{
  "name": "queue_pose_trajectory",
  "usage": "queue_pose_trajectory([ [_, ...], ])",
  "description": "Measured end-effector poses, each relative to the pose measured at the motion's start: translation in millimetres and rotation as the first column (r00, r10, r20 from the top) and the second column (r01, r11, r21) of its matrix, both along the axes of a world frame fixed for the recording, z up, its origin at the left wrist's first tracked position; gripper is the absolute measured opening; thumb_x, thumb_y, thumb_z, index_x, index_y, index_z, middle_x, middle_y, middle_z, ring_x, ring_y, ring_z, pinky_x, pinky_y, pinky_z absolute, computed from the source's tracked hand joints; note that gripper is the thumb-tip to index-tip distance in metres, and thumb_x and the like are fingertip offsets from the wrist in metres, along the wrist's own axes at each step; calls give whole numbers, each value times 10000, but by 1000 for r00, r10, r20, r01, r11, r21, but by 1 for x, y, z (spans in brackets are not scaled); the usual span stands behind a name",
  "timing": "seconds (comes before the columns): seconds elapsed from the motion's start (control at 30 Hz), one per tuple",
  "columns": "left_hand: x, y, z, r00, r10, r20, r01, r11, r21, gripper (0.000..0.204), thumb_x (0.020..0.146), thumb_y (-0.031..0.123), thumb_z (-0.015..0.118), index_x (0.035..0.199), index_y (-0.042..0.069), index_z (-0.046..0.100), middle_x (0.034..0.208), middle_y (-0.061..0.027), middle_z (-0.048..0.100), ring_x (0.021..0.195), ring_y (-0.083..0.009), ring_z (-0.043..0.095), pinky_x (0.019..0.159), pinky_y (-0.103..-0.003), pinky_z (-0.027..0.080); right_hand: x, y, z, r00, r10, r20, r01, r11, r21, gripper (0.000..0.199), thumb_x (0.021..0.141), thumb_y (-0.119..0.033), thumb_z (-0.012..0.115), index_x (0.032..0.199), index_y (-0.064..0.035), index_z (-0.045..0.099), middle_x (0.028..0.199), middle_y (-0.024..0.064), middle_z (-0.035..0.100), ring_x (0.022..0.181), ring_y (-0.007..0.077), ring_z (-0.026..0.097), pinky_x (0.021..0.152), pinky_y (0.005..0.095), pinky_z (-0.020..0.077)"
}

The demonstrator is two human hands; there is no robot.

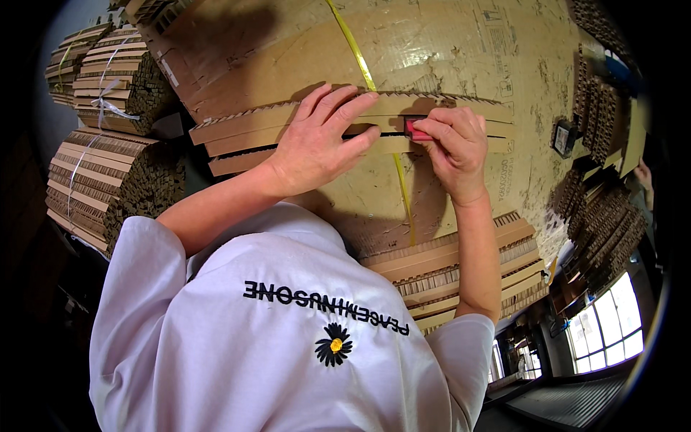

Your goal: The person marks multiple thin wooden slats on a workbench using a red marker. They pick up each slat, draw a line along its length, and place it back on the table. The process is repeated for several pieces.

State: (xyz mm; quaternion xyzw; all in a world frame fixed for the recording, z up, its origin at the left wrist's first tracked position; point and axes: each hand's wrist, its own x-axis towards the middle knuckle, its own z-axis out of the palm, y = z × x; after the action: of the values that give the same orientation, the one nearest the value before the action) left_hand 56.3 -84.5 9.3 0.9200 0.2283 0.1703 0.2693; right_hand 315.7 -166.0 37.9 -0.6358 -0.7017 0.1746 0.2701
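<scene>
Long honeycomb cardboard strips (241, 127) lie side by side across the cardboard-covered work surface in front of me, with a dark gap between them. My left hand (317, 140) rests on the strips with its fingers spread, left of the yellow strap. To its right, my right hand (458, 147) pinches a small red tool (417, 130) with a dark flat part, held at the gap between the strips. Whether the tool has a blade is too small to tell. A yellow strap (350, 39) runs beneath the strips and comes out again on my side.
Tied bundles of cardboard strips (108, 180) are stacked at the left. More strips (515, 263) lie close to me under my right forearm. Stacks of honeycomb pieces (604, 223) stand at the right, near a small dark object (563, 138). Another person's hand (644, 176) shows at the far right.
</scene>
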Motion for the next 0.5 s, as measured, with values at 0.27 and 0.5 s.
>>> queue_pose_trajectory([
  [0.27, -2, 0, 0, 999, -40, -8, 39, 999, -36, 514, 733, 196, 854, 1219, 170, 689, 1531, -150, 531, 1391, -391, 509, 1168, -589, 398, 1, -2, 3, 991, -74, -107, 70, 997, -40, 215, 768, -83, 860, 950, -181, 798, 952, -44, 712, 898, 203, 638, 778, 355, 412],
  [0.5, -5, 3, -2, 997, -65, -27, 65, 998, -7, 656, 684, 200, 902, 1292, 157, 661, 1557, -172, 498, 1405, -399, 493, 1152, -596, 405, 57, -14, 76, 344, -332, -879, 776, 627, 67, 146, 1028, -66, 715, 1163, -14, 698, 1096, 73, 714, 982, 184, 659, 870, 332, 550],
])
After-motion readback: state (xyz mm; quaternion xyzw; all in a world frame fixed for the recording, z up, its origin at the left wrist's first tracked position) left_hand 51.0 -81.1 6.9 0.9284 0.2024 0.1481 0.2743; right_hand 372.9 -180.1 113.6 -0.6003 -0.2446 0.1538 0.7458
